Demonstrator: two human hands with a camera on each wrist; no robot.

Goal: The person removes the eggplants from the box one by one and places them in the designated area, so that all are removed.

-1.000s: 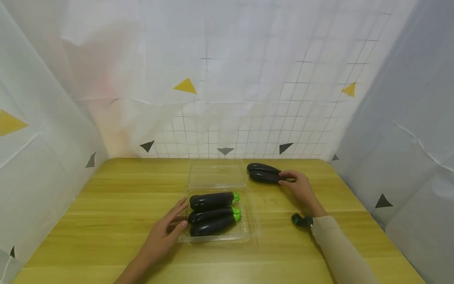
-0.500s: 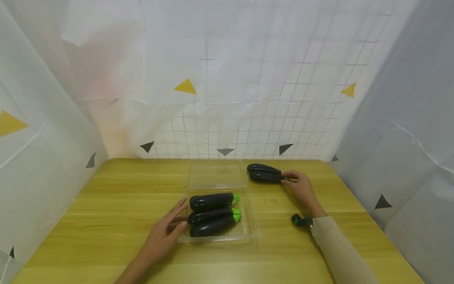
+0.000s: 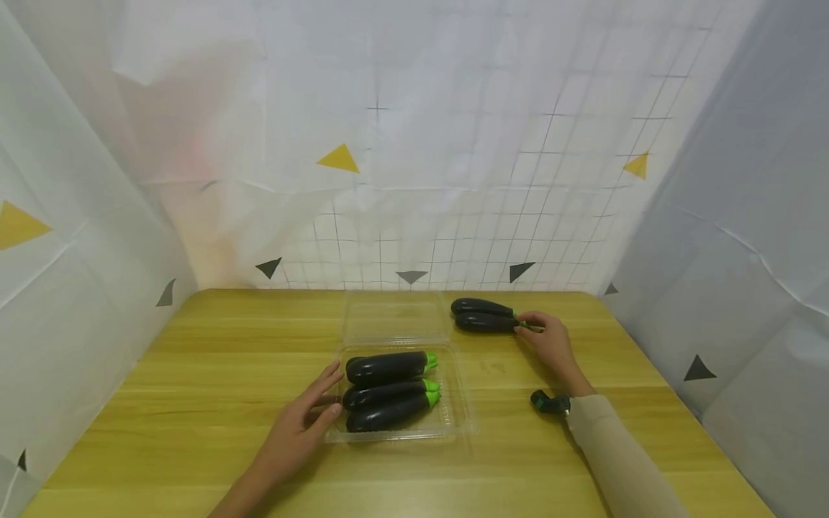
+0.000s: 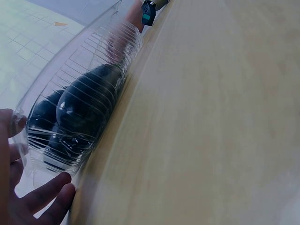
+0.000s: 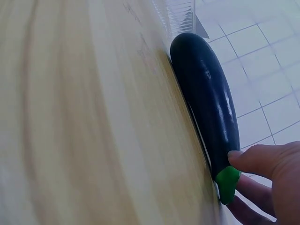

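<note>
Two dark eggplants lie side by side at the back right of the table. My right hand (image 3: 549, 344) is at the stem end of the nearer eggplant (image 3: 486, 323). In the right wrist view the thumb (image 5: 248, 158) presses just above its green cap (image 5: 228, 183), with fingers on the far side. Beside it lies the farther eggplant (image 3: 481, 307). Several eggplants (image 3: 385, 396) with green caps fill a clear plastic clamshell box (image 3: 461, 403). My left hand (image 3: 301, 421) rests against the box's left wall, fingers spread and loosely extended.
The box's clear lid (image 3: 395, 316) lies folded back behind it. A small black device (image 3: 550, 402) is beside the right sleeve (image 3: 622, 453). White sheeting with triangles surrounds the wooden table (image 3: 214, 374) at the back and sides.
My right hand has slid slightly right along the nearer eggplant toward its stem end, so more green shows there. Both loose eggplants lie almost where they were. My left hand and the box stay still.
</note>
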